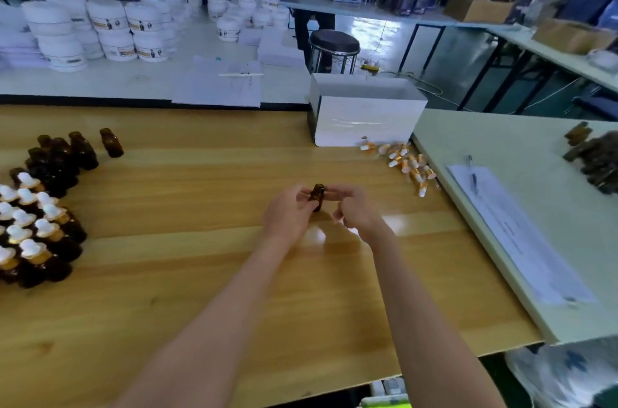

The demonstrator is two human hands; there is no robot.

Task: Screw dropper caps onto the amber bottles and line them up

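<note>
1 uncapped bottle (317,196) is held over the middle of the table (200,273). The left hand (289,212) grips its body. The right hand (354,208) curls at its neck, but blur hides whether it is pinching the bottle. Loose caps (406,163) lie by the right edge, beside a white box (364,120). Capped bottles (33,233) stand at the left edge.

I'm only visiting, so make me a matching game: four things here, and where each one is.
1 bare amber bottle
2 loose dropper caps
3 capped bottles
4 pen

a on the paper sheet
b far left of the wooden table
c gripped by the left hand
d beside the white box

Pairs: 1-c, 2-d, 3-b, 4-a
</note>
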